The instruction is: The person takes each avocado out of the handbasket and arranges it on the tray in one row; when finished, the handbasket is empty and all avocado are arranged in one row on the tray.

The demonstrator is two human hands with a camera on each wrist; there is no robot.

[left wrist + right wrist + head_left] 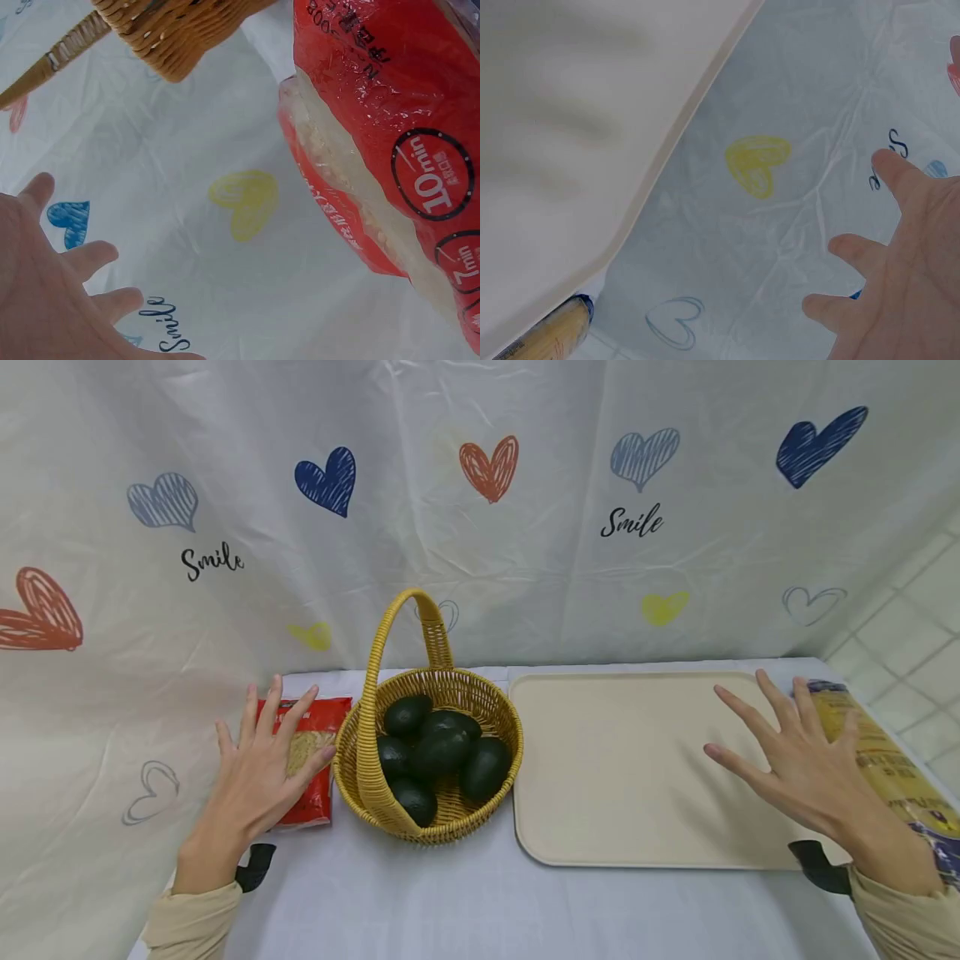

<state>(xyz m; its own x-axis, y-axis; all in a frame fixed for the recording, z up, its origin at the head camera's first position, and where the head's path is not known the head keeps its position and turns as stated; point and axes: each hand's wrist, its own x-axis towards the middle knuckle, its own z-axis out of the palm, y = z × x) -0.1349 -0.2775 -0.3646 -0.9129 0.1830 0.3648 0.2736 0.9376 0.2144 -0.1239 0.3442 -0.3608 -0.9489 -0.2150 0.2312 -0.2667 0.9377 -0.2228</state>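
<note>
Both spread, the left hand (258, 777) hovers near a red plastic packet (382, 150) at a yellow wicker basket's (482, 693) nine o'clock, the right hand (813, 772) above a rectangular beige tray (615, 768).

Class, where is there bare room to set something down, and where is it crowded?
The tray lies bare between the basket and the yellow bag, though the right hand hovers over its right side. The tablecloth in front of basket and tray is free too. It is crowded at left: red bag beside basket, left hand near the bag.
</note>
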